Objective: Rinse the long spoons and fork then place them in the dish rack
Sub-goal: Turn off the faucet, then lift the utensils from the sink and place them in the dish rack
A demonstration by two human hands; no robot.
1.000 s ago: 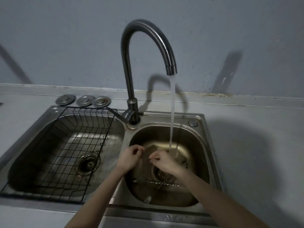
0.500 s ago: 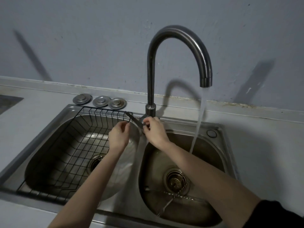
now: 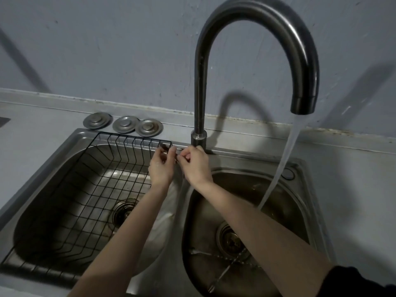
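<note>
Several long thin metal utensils (image 3: pixel 225 258) lie crossed on the floor of the right sink basin (image 3: pixel 300 211), beside its drain. The black wire dish rack (image 3: pixel 90 189) sits in the left basin and holds nothing. My right hand (image 3: pixel 196 167) pinches the faucet's lever handle (image 3: pixel 164 147) at the base of the tall dark faucet (image 3: pixel 200 82). My left hand (image 3: pixel 160 169) curls its fingers round the lever's tip, over the rack's back right corner. Water (image 3: pixel 278 168) runs from the spout into the right basin.
Three round metal drain covers (image 3: pixel 123 124) lie on the grey counter behind the left basin. A grey wall rises close behind the sink. The counter (image 3: pixel 364 200) stretches to the right of the basins.
Both hands left the water stream in the right basin and rose to the faucet lever. The view has moved closer to the faucet. The utensils stay on the basin floor.
</note>
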